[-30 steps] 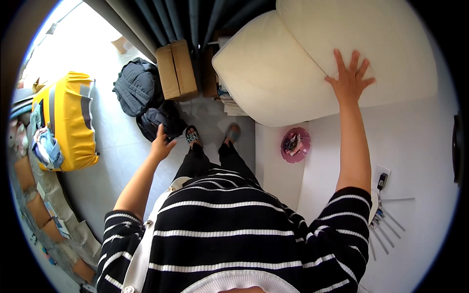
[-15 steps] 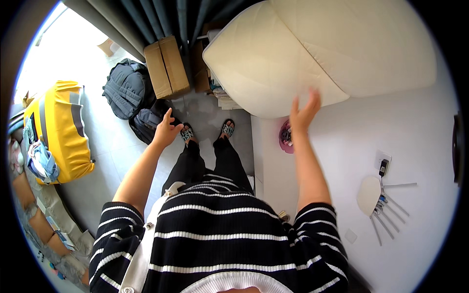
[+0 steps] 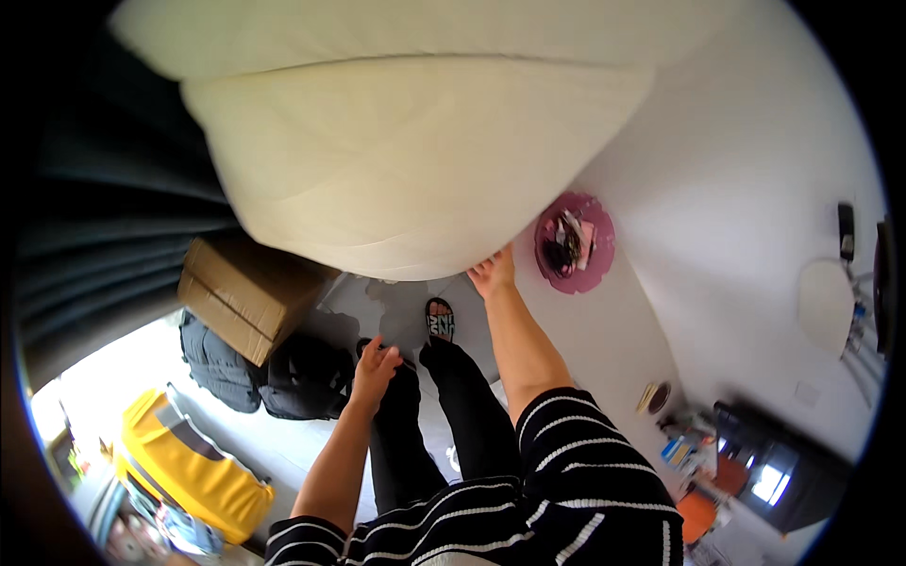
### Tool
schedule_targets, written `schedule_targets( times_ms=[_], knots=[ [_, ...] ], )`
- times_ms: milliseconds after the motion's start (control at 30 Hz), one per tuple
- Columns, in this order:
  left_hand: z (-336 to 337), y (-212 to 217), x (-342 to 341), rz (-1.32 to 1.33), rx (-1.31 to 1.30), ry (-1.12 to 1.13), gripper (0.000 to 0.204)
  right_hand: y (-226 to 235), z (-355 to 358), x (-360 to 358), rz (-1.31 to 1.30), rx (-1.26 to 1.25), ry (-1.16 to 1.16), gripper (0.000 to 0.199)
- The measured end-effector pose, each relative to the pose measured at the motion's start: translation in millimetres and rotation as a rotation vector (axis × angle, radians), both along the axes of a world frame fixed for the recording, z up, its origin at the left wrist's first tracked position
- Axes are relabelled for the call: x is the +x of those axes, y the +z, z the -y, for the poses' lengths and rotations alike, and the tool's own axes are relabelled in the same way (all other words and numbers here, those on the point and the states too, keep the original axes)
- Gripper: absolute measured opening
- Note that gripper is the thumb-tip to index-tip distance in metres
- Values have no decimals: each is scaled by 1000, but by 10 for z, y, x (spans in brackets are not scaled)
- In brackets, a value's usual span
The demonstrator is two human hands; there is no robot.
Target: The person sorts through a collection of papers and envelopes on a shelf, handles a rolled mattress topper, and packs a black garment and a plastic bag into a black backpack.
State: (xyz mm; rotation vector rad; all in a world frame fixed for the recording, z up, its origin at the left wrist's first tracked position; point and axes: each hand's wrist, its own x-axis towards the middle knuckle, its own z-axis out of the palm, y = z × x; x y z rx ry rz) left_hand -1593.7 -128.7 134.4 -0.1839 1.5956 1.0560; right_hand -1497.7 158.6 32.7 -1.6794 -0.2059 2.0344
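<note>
A large cream padded mattress (image 3: pixel 406 170) bulges across the upper middle, with a dark seam running over it and its rounded lower edge toward me. My right hand (image 3: pixel 493 274) is at that lower edge, fingers bent against it; the mattress partly hides the fingertips. Lower and to the left, my left hand (image 3: pixel 376 368) hangs in the air over my legs, fingers loosely curled and apart, holding nothing. Just right of my right hand, a pink scalloped basket (image 3: pixel 604 269) holds small mixed items on a white surface.
At left are a cardboard box (image 3: pixel 236 302), black backpacks (image 3: pixel 222 363) and a yellow bag (image 3: pixel 189 472), beside dark curtains (image 3: pixel 104 226). A white wall (image 3: pixel 736 208) rises at right, with a dark screen (image 3: pixel 783 472) and orange chair (image 3: pixel 696 516) lower down.
My view has turned and the mattress now fills the upper middle. My right hand, apart from the mattress's edge before, now meets it. My left hand stays free, its fingers more curled.
</note>
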Motion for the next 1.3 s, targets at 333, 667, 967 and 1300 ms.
schedule_targets(
  times_ms=[333,667,967,1300],
  knots=[
    [-516,-259,342,-31,11,-93,62,-83,-405,-572,-328,38,-142,37],
    [10,-484,427,-200,11,-117,50,-82,-560,-248,-607,-40,114,42],
    [625,-252,203,-160,36,222,44,121,9,-216,429,-50,322,35],
    [1738,-1213,-1364,-858,-651,480,67,207,2859,-1963,88,819,1628,47]
  ],
)
